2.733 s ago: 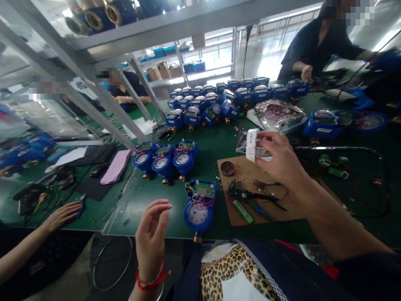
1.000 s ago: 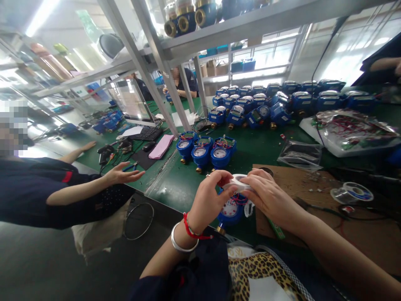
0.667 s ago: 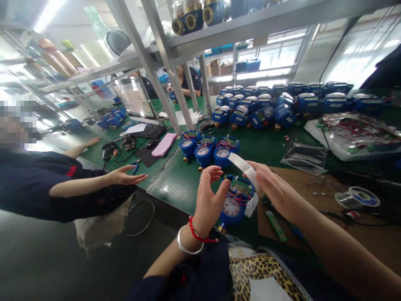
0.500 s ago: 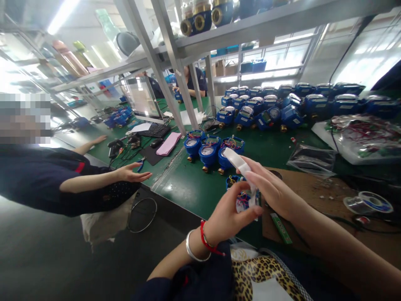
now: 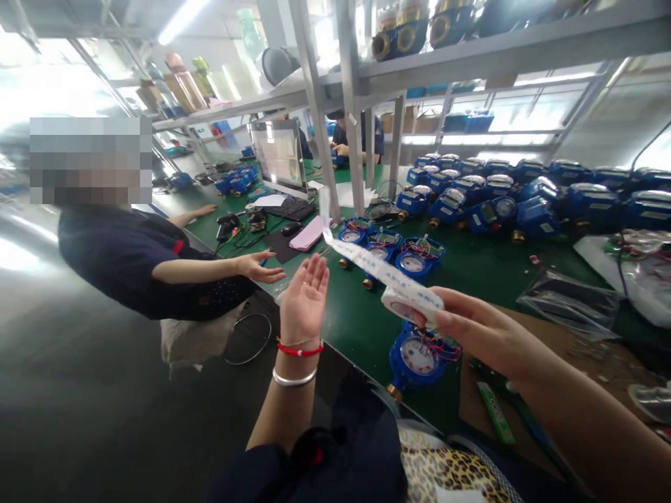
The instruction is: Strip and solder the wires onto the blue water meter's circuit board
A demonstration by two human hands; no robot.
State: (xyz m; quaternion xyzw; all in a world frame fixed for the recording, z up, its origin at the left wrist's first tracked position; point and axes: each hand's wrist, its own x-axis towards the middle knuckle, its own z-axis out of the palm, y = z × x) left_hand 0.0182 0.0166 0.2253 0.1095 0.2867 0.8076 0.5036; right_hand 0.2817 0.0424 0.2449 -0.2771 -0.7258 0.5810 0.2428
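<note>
My right hand [image 5: 474,328] grips a white roll of tape [image 5: 407,304]. A long strip of the tape [image 5: 361,257] trails up and to the left from it. My left hand [image 5: 302,300] is raised, palm open and fingers straight, just below the strip's far end and holding nothing. It has a red cord and a silver bangle at the wrist. Under my right hand a blue water meter [image 5: 416,356] with red wires lies at the near edge of the green bench [image 5: 356,321].
A co-worker in dark clothes sits at left with an open hand [image 5: 259,267] stretched over the bench. Three blue meters [image 5: 391,248] stand behind the strip, with several more [image 5: 498,192] farther back. A monitor [image 5: 277,157], keyboard, plastic bags [image 5: 569,297] and shelf posts surround them.
My left hand let go of the tape and opened beside it. A longer strip now hangs from the roll. The view swung left, bringing the co-worker closer to centre.
</note>
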